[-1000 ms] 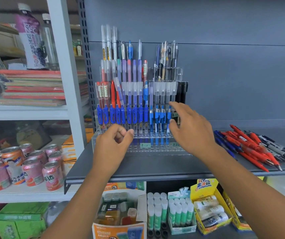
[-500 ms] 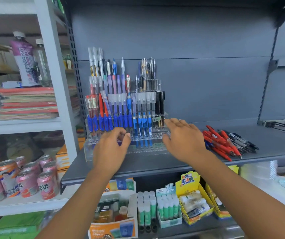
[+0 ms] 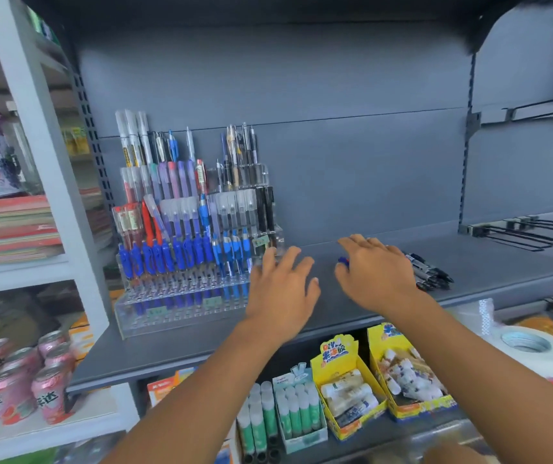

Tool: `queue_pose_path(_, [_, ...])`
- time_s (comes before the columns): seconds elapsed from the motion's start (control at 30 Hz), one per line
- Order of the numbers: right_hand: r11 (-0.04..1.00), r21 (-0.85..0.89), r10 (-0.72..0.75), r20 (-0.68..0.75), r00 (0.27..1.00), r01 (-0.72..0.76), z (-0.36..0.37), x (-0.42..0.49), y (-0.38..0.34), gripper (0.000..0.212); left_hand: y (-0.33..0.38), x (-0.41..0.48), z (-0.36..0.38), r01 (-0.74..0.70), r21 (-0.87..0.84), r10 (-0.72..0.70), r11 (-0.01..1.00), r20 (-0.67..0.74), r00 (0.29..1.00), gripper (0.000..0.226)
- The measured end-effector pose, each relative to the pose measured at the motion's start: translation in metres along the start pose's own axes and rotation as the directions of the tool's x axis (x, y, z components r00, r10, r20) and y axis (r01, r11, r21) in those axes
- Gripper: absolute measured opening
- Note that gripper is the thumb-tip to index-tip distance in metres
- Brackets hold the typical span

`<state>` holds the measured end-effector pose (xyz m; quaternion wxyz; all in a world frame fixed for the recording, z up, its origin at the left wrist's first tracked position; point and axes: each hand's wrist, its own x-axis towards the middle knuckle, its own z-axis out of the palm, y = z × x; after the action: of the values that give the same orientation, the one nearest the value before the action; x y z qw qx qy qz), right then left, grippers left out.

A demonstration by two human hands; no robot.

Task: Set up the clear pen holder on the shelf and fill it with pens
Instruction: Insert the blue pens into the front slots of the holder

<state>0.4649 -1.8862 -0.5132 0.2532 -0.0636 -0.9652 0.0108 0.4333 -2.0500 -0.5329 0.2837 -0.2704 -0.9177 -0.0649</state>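
The clear stepped pen holder [image 3: 181, 309] stands at the left end of the grey shelf [image 3: 482, 262], its upper tiers packed with blue, red, purple and black pens [image 3: 181, 229]. My left hand [image 3: 281, 293] hovers open just right of the holder's front corner, holding nothing. My right hand [image 3: 375, 272] reaches with spread fingers over a pile of loose pens [image 3: 430, 272] lying on the shelf; it hides most of the pile, and black and grey pens stick out to its right. A bit of red and blue shows at its fingertips.
White shelving on the left carries stacked notebooks [image 3: 10, 229], bottles and pink drink cans [image 3: 17, 386]. Below the grey shelf sit glue sticks [image 3: 278, 413] and yellow display boxes [image 3: 348, 380]. A tape roll [image 3: 529, 346] lies lower right. Black hooks [image 3: 529, 232] jut out at right.
Both hands have left the holder and moved right along the shelf; the right hand now covers the loose pens. The view has swung rightward too.
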Motion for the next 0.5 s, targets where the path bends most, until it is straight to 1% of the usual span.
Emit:
queue_pose_path(0.17, [0.998, -0.008, 0.059, 0.033, 0.998, -0.059, 0.009, 0.002, 0.034, 0.038, 0.034, 0.022, 0.017, -0.086, 0.050, 0.083, 0.995, 0.065, 0.994, 0.043])
queue_pose_path(0.27, [0.997, 0.000, 0.082, 0.028, 0.996, -0.082, 0.015, 0.002, 0.053, 0.039, 0.050, 0.037, 0.029, -0.083, 0.056, 0.077, 0.995, 0.104, 0.992, 0.042])
queue_pose_path(0.37, [0.996, 0.002, 0.088, 0.028, 0.996, -0.088, 0.020, 0.003, 0.069, 0.041, 0.063, 0.052, 0.043, 0.011, -0.030, -0.005, 0.999, 0.184, 0.983, 0.040])
queue_pose_path(0.43, [0.996, 0.004, 0.093, 0.022, 0.995, -0.093, 0.022, 0.006, 0.078, 0.035, 0.070, 0.062, 0.049, 0.108, -0.087, -0.080, 0.990, 0.275, 0.958, 0.040])
queue_pose_path(0.5, [0.995, 0.008, 0.097, -0.001, 0.995, -0.097, 0.025, 0.009, 0.085, 0.029, 0.076, 0.072, 0.053, 0.189, -0.086, -0.149, 0.978, 0.345, 0.927, 0.041])
